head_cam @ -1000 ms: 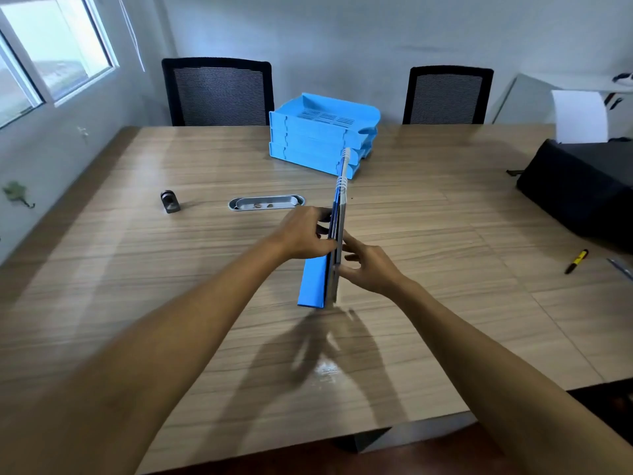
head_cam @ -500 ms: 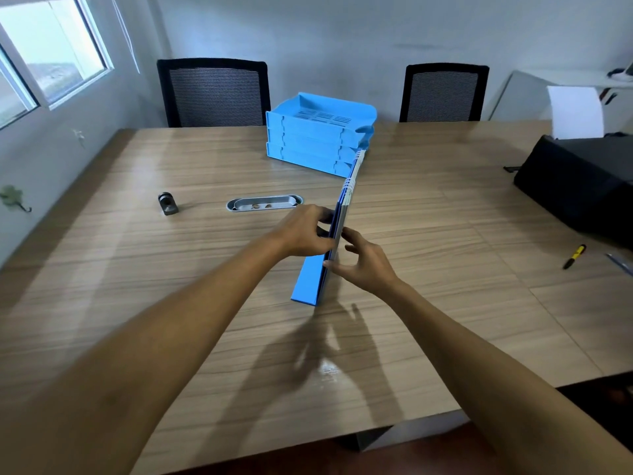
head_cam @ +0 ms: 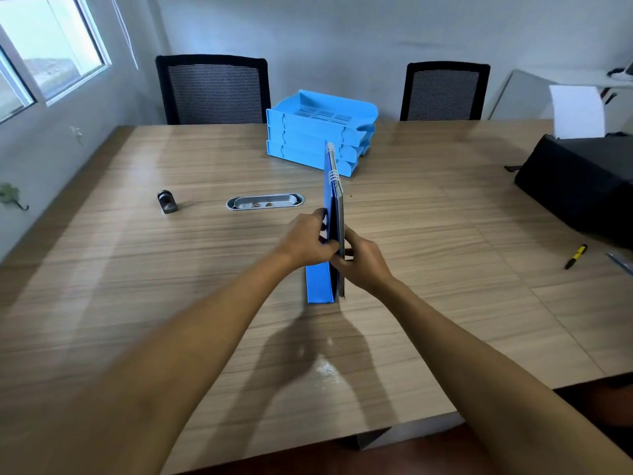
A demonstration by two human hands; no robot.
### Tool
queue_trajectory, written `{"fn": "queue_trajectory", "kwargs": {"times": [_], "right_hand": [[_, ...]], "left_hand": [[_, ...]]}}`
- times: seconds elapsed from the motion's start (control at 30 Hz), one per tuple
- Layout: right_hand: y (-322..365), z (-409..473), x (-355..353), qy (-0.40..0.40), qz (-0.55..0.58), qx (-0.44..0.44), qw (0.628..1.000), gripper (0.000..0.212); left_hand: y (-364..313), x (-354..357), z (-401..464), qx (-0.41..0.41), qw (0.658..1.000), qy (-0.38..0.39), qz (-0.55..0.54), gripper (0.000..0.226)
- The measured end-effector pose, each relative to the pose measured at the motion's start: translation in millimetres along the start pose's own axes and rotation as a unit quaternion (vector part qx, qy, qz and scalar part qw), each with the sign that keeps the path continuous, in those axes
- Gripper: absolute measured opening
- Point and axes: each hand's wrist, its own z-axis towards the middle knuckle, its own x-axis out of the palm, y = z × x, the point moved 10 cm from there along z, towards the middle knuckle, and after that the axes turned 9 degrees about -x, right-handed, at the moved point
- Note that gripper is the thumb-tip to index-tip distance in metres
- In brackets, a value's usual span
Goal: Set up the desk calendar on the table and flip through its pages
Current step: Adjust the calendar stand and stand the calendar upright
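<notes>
At the centre of the frame the desk calendar (head_cam: pixel 331 217) is held on edge, its spiral binding pointing away toward the upper middle of the frame and its near end low over the bench (head_cam: pixel 137 269); whether that end touches the wood cannot be told. The left hand (head_cam: pixel 306 241) is closed on the blue cover from the left, fingers curled round its edge. The right hand (head_cam: pixel 363 257) is pressed against the grey page side from the right, fingers bent and pinching the lower edge.

Compared with the earlier frames, the calendar is now seen more nearly upright and straight in the picture, where half a second ago it leaned toward the upper right. The blue base flap at the lower left of the calendar is shown folded out slightly. It is judged that the stand is being opened, so setting up is under way and no page has been flipped. The blue stacked trays (head_cam: pixel 318 132) behind are untouched.
</notes>
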Motion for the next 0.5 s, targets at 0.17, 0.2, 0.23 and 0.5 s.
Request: {"fn": "queue_trajectory", "kwargs": {"times": [0.17, 0.2, 0.23, 0.5], "right_hand": [[14, 5, -7, -0.001, -0.029, -0.019, 0.999, 0.055], [18, 8, -9, -0.002, -0.043, -0.026, 0.999, 0.053], [23, 10, -12, -0.004, -0.06, -0.029, 0.998, 0.051], [57, 31, -31, -0.002, -0.107, -0.053, 0.993, 0.054]], "left_hand": [[-5, -11, 7, 0.001, 1.0, -0.02, 0.002, 0.042], [-7, -15, 8, -0.002, 1.0, -0.026, 0.004, 0.041], [-10, -21, 9, -0.004, 0.999, -0.036, 0.006, 0.039], [-27, -63, 11, -0.003, 0.997, -0.065, 0.036, 0.025]]}}
